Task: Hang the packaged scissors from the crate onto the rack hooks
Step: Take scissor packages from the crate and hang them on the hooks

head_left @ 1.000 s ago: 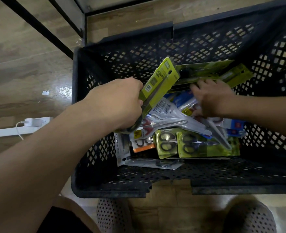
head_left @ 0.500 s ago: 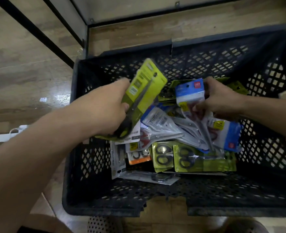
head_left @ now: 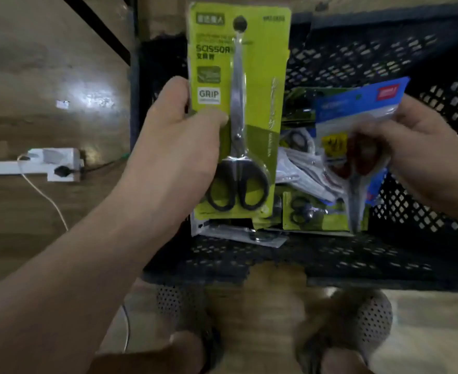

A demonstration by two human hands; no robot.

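Observation:
My left hand (head_left: 178, 147) grips a green scissors pack (head_left: 257, 76) by its left edge and holds it upright above the black crate (head_left: 384, 260); black-handled scissors show on its card. My right hand (head_left: 422, 155) holds a blue-topped scissors pack (head_left: 357, 109) with red handles, tilted, over the crate's right half. Several more packaged scissors (head_left: 311, 211) lie in a loose pile on the crate floor below both hands. No rack hooks are in view.
The crate stands on a wooden floor. A white power strip (head_left: 52, 163) with a cable lies on the floor to the left. A black metal frame leg (head_left: 98, 28) runs diagonally at the upper left. My feet in perforated slippers (head_left: 368, 319) are just before the crate.
Both hands have lifted out of the crate toward me. The green pack has turned upright facing me, and the blue pack has come up off the pile in my right hand.

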